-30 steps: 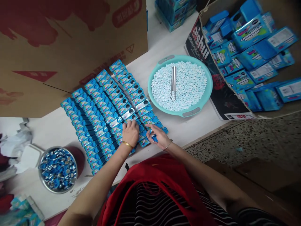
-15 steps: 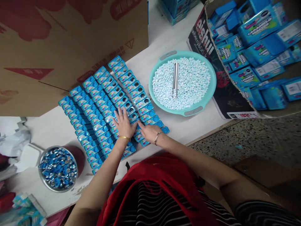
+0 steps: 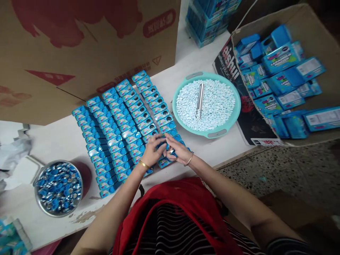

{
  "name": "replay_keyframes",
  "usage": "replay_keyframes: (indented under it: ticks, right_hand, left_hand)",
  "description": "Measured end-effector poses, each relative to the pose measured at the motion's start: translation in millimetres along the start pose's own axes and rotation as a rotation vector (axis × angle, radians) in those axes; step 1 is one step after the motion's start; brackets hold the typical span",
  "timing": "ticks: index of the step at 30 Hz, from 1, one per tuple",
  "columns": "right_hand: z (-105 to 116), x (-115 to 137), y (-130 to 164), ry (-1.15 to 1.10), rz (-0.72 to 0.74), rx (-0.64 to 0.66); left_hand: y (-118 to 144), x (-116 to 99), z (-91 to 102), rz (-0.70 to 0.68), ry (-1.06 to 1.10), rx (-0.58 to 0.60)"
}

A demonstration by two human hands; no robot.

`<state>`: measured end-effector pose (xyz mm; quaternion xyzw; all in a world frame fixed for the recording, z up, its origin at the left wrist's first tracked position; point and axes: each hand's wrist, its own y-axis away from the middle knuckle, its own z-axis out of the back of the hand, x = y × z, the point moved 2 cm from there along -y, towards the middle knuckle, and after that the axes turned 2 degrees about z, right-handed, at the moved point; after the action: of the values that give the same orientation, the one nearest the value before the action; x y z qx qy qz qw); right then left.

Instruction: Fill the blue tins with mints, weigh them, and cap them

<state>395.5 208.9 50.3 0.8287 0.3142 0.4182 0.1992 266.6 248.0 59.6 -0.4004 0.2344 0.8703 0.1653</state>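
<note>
Left hand (image 3: 152, 153): over the near right end of the rows, fingers curled in toward the right hand, tips meeting it on a small blue tin (image 3: 162, 146); a gold bangle on the wrist
Right hand (image 3: 178, 150): just beside the left, fingers bent narrow and pinching the same tin from the other side; a thin bangle on the wrist
Small blue tin: held between both hands just above the rows, mostly hidden by the fingertips, so I cannot tell whether it is open
Rows of tins (image 3: 119, 120): many small blue tins laid close in slanting lines on the white worktop (image 3: 63, 141), running from the cardboard box to the near edge
Teal basin (image 3: 178, 92): right of the rows, full of pale tablets, a metal tube (image 3: 199, 101) lying on them
Steel bowl (image 3: 37, 198): near left, holding blue and silver caps
Cardboard box (image 3: 79, 53): large, behind the rows
Open carton (image 3: 313, 39): far right, piled with blue printed packets
</note>
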Motion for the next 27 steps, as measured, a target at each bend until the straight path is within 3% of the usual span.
replay_keyframes:
  ticks: [2, 5, 7, 10, 13, 18, 24, 27]
  right_hand:
    - [-5.3, -4.2, 0.4, -0.158, -0.046, -0.033]
    - [-12.9, -9.2, -4.7, -0.203, -0.042, -0.144]
    - [-15.0, -10.4, -7.6, -0.206, -0.016, -0.226]
    - [-14.3, -11.3, -8.0, -0.270, -0.043, -0.268]
    - [-10.5, -12.2, -7.0, -0.292, -0.052, -0.247]
    - [-5.1, -11.7, -8.9, -0.234, 0.046, -0.225]
    - [-8.3, -5.1, -9.8, -0.091, 0.090, -0.261]
    - [-9.0, -6.0, -12.0, -0.035, 0.118, -0.312]
  left_hand:
    - [8.6, -3.6, -2.3, -0.001, 0.182, 0.044]
    - [9.9, 1.7, 2.9, 0.148, 0.240, -0.011]
    - [2.1, 9.3, 11.9, 0.262, 0.135, -0.087]
    - [-20.4, 19.9, 26.9, 0.432, -0.228, -0.126]
    - [-47.6, 26.4, 33.7, 0.543, -0.513, 0.019]
    - [-77.5, 34.0, 34.7, 0.621, -0.596, 0.194]
    - [-70.5, 23.6, 37.2, 0.577, -0.627, 0.166]
    - [-46.2, 6.3, 28.6, 0.344, -0.478, 0.111]
